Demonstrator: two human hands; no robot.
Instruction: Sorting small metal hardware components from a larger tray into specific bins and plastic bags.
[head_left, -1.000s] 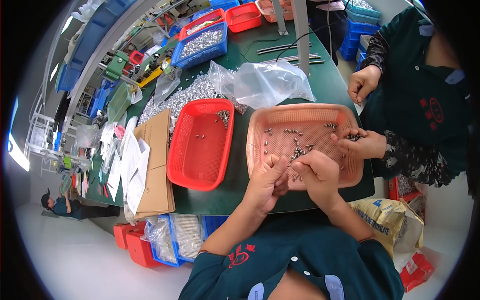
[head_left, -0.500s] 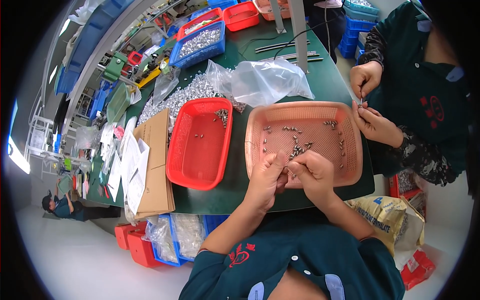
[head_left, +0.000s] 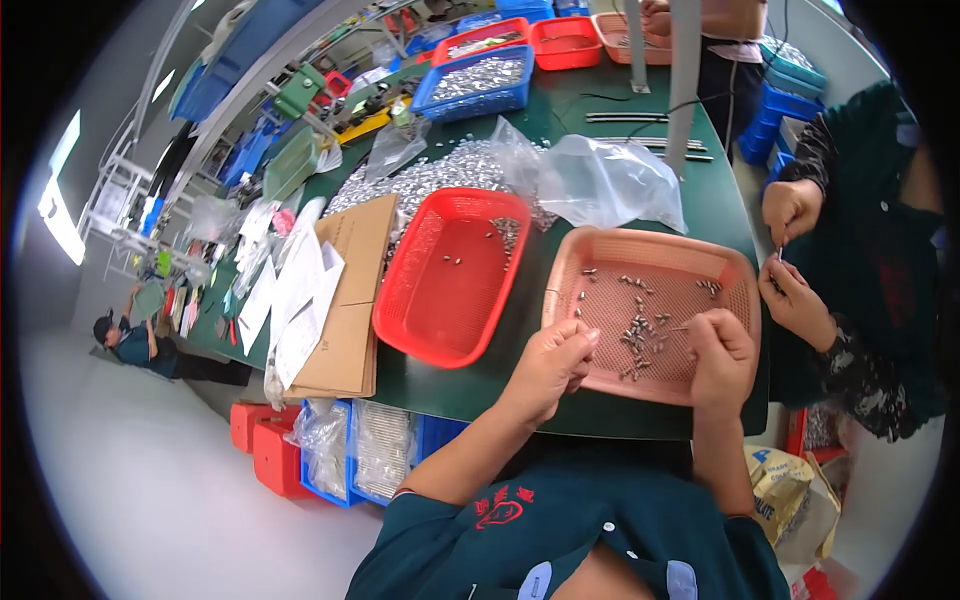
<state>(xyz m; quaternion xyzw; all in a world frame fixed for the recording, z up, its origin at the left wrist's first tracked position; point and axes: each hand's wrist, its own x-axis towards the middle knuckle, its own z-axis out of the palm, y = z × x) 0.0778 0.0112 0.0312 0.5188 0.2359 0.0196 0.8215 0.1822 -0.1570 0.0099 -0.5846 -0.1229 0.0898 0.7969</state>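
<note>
My left hand is closed, thumb pressed on curled fingers, at the near left corner of a pink mesh basket. Whatever it may hold is hidden. Over the basket's right side, my right hand pinches a thin rod whose end points left. Small metal cylinders lie in the basket, some heaped in the middle and others scattered toward the far wall. To the left stands a red basket with similar metal pieces in its far right corner and a couple loose on its floor.
Clear plastic bags and a heap of shiny metal parts lie behind the baskets. Cardboard and papers are at left. A co-worker's hands work at right. A metal post rises at the back.
My hands were close together over the near edge of the pink basket; now they are apart, the right one further right with the rod showing. The view has shifted, so the scene sits further right.
</note>
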